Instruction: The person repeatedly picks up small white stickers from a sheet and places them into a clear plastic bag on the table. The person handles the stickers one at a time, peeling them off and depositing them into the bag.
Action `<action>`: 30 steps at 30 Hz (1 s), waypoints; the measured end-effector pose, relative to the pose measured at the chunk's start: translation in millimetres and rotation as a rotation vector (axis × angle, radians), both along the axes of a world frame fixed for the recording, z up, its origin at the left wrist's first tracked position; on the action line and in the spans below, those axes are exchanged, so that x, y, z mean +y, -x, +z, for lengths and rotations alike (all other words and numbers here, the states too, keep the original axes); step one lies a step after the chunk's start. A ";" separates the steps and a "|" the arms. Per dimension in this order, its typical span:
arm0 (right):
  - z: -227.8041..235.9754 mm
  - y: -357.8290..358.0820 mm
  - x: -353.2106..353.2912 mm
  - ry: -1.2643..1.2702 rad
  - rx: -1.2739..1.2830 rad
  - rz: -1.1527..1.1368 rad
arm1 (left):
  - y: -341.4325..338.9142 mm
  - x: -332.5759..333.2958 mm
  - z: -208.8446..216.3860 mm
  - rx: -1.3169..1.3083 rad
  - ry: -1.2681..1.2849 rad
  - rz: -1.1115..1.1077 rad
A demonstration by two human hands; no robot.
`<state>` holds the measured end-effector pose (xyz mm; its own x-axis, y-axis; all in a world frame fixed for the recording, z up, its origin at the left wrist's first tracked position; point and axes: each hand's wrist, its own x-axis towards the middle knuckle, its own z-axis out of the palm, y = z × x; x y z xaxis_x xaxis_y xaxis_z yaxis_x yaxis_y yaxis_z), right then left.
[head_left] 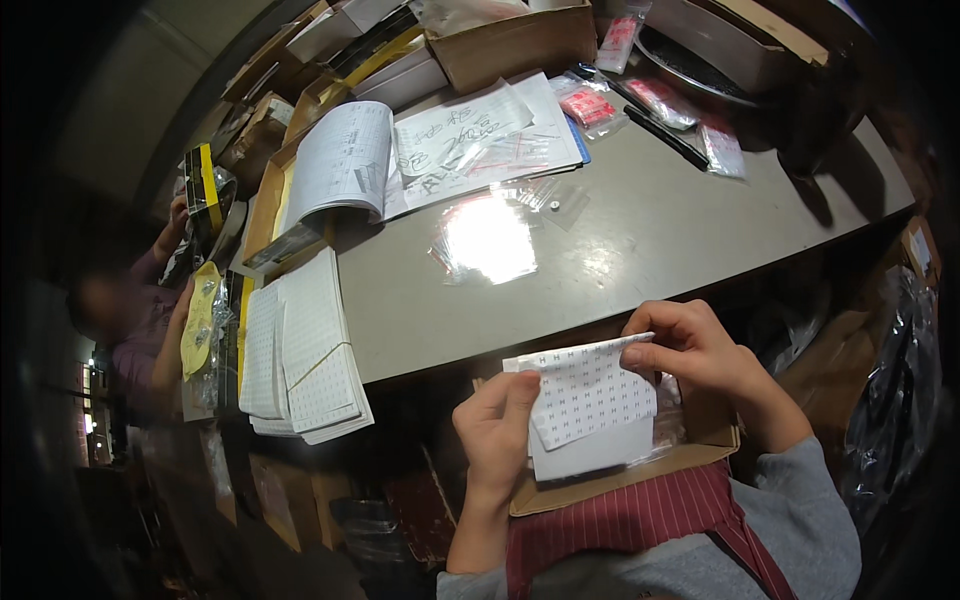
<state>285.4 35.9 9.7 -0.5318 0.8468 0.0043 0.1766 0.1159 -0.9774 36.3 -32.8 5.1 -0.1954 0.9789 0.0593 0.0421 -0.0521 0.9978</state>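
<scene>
My left hand (495,425) is closed on the left side of a white sheet printed with rows of small marks (592,395), its thumb lying on top. My right hand (690,345) pinches the same sheet at its upper right corner. Behind and below the printed sheet shows a plain white piece of paper or card (590,455), partly covered. Both hands are over an open cardboard box (722,447) on my lap, beside the maroon striped apron (610,520). Some clear plastic lies in the box, mostly hidden by the paper.
On the grey table (640,235) lie small clear bags (490,235) under glare, an open notebook (350,150) and banded stacks of printed sheets (305,350). A black marker (665,138) lies near red-and-white packets (590,108). Another person (150,310) works at left, holding a yellow item (202,320).
</scene>
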 end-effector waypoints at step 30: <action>25.7 61.4 2.9 -1.088 -0.243 -0.059 | -2.6 3.3 -2.4 0.383 -0.353 0.034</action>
<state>224.0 38.8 35.4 -0.5787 0.4789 0.6601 0.3826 0.8743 -0.2988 39.0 -29.5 2.7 -0.1265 0.8798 0.4581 0.4086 -0.3747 0.8323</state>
